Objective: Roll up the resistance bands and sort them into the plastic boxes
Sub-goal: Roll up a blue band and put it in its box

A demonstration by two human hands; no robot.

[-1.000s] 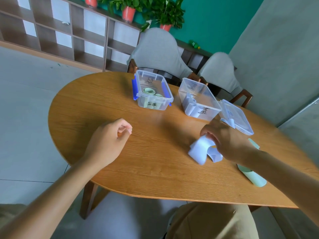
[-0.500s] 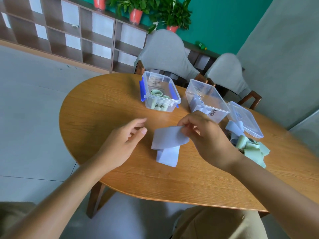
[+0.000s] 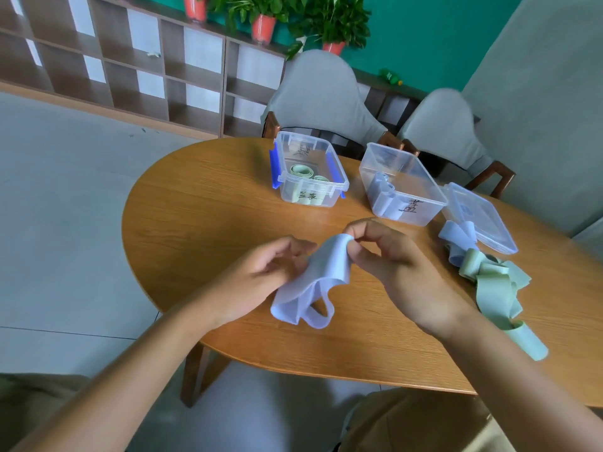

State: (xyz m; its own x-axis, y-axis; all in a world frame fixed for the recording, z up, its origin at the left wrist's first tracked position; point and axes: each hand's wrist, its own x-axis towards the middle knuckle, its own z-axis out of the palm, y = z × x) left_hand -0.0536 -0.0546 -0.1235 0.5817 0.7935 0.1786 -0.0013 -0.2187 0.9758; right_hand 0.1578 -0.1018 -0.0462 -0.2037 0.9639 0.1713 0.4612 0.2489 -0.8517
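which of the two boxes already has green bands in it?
The box with blue clips, on the left, holds green rolls. The clipless box to its right holds blue bands.

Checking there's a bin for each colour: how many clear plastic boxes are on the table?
2. The box with blue clips, holding green rolls, stands at the far edge; the clipless box, holding blue bands, stands right of it, its lid lying alongside.
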